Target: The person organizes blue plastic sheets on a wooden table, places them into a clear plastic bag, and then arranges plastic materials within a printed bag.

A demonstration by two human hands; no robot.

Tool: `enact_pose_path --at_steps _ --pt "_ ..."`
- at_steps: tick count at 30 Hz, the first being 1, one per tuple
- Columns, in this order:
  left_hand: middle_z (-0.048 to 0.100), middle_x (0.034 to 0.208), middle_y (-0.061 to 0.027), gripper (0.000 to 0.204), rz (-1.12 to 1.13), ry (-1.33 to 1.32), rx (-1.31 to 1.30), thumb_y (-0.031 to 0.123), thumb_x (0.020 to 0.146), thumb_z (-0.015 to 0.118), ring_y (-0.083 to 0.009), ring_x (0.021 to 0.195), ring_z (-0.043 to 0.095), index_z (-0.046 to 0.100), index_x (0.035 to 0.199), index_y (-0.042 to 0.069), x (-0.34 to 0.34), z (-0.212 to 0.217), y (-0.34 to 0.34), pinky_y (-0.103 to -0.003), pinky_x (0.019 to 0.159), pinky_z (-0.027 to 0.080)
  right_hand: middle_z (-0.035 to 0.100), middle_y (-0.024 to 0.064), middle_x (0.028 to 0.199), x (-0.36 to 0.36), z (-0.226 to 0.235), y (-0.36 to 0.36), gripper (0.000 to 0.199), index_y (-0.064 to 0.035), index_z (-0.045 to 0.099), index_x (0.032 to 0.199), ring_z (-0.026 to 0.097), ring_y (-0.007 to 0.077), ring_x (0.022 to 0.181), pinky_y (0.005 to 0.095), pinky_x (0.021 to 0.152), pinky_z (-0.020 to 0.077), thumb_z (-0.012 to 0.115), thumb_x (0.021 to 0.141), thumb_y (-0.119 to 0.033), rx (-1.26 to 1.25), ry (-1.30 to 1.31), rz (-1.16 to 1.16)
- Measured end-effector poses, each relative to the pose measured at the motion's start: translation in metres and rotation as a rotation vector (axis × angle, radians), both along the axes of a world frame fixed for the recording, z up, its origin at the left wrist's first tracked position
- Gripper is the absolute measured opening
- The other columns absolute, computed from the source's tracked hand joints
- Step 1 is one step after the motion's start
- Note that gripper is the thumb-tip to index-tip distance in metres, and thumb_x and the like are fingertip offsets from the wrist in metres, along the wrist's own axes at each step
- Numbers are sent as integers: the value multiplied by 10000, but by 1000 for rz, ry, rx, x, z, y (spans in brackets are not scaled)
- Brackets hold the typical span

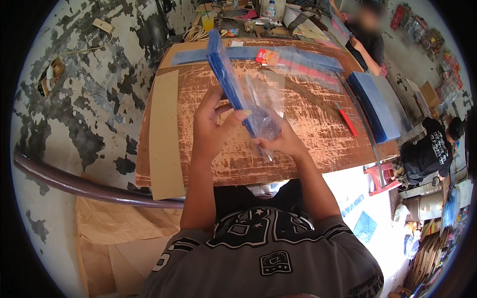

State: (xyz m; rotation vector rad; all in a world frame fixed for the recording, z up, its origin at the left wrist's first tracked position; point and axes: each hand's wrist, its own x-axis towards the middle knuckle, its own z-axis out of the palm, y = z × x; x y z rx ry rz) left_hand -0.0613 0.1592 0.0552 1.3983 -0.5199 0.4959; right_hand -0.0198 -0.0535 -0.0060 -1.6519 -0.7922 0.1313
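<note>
Above the table I hold up a long, narrow stack of blue plastic sheets [222, 74], tilted with its top toward the far left. My left hand [211, 119] grips it from the left, thumb pressed on its near side. Clear plastic film [261, 107] hangs along the stack's right side; whether it wraps the stack, I cannot tell. The fingers of my right hand [284, 141] are closed on this film by the stack's lower end.
A scratched wooden table [198, 164] carries a cardboard strip [165, 129], blue plastic strips [194, 55], a red-handled cutter [349, 121], a long metal ruler [365, 116] and another blue stack [372, 104]. One person [366, 42] is at the far right, another [430, 149] lower right.
</note>
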Motion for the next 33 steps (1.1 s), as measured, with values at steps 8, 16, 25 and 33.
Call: enact_pose_path --at_steps 8,16,25,33 --pt "593 1341 -155 661 82 -12 -181 44 816 791 -227 1193 616 490 1396 -50 -18 -34 19 -381 1027 494 701 83 1158 -6 -11 23 752 -13 496 1472 627 134 1036 311 934 486 842 831 -201 126 31 -37" --pt "634 1242 -182 714 60 23 -270 99 752 812 -247 1182 622 484 1370 -42 -31 -48 25 -389 999 516 728 82 1023 -6 -23 43 493 14 596 1358 645 137 940 299 847 509 697 969 -270 104 147 -163" --pt "624 1202 -180 737 207 0 -271 207 747 839 -228 1062 622 484 1344 -40 -40 -64 35 -370 944 512 706 144 854 5 -23 38 424 -44 681 1266 625 222 671 336 638 484 635 848 14 -39 -278 -293" --pt "611 1200 -194 728 425 -51 -300 452 836 778 -321 1127 625 469 1305 -12 -37 -56 23 -443 1022 504 725 196 1100 -2 32 23 590 -72 676 1251 727 347 996 350 845 567 541 724 156 -134 -340 -421"
